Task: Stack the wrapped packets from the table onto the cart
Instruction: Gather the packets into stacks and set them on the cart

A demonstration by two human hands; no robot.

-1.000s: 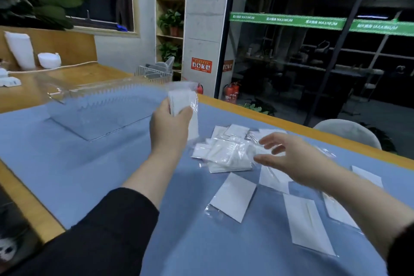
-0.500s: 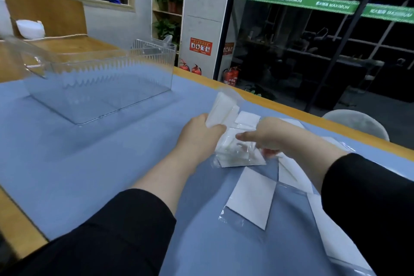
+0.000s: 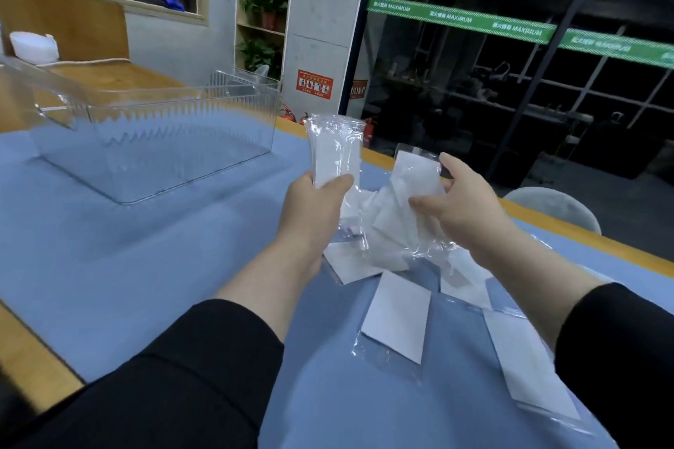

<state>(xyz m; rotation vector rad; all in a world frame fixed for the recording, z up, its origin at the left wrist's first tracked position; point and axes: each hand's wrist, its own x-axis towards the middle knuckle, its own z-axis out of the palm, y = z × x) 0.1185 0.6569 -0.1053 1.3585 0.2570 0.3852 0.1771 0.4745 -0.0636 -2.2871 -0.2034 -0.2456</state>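
progress: early, I'd say | left hand point(image 3: 313, 208) holds packets point(image 3: 337, 153) | right hand point(image 3: 463, 208) pinches another point(image 3: 415, 175) | bin point(image 3: 146, 142) looks empty | plenty left on bench point(image 3: 146, 266)

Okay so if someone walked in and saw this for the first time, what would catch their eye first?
Probably the two hands at the centre: the left hand holds a small upright bundle of wrapped packets, while the right hand pinches another packet lifted off the heap. More flat packets lie scattered on the blue table cover in front of the person. To the left stands a big clear plastic bin.
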